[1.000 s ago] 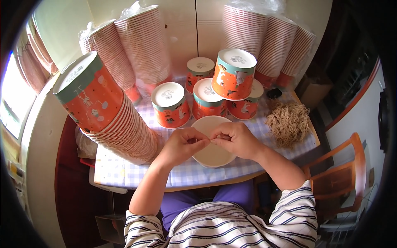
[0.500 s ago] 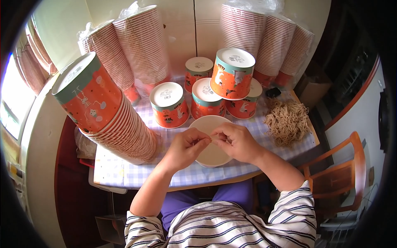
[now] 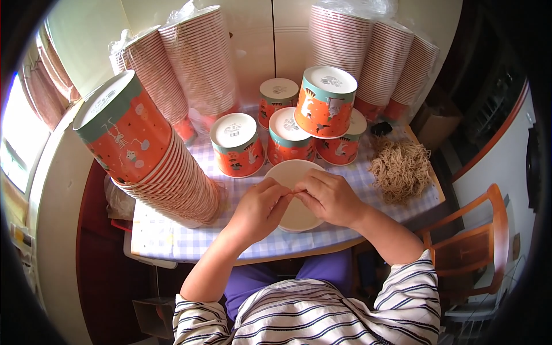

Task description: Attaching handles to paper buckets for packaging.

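Observation:
Over an upright white-lined paper bucket point(image 3: 300, 220), my left hand point(image 3: 260, 210) and my right hand point(image 3: 330, 197) meet fingertip to fingertip. Both are closed in a pinch, thumb against forefinger. Whatever sits between the fingertips is too small to make out. The bucket stands mouth up on the checked tablecloth point(image 3: 241, 241), partly covered by my hands. Just beyond it, orange and green paper buckets stand upside down: one at the left point(image 3: 237, 155), a middle one point(image 3: 288, 144), and a raised one point(image 3: 325, 109) resting on others.
A tall leaning stack of nested buckets point(image 3: 167, 167) rises at the left. Plastic-wrapped stacks stand at the back left point(image 3: 201, 63) and back right point(image 3: 339, 43). A tangled heap of tan string point(image 3: 401, 171) lies at the right, near a small black object point(image 3: 380, 128). A wooden chair point(image 3: 468, 247) stands beyond.
My fingertips have come closer together, and my left fingers have curled in and turned slightly. The bucket and everything around it stay put.

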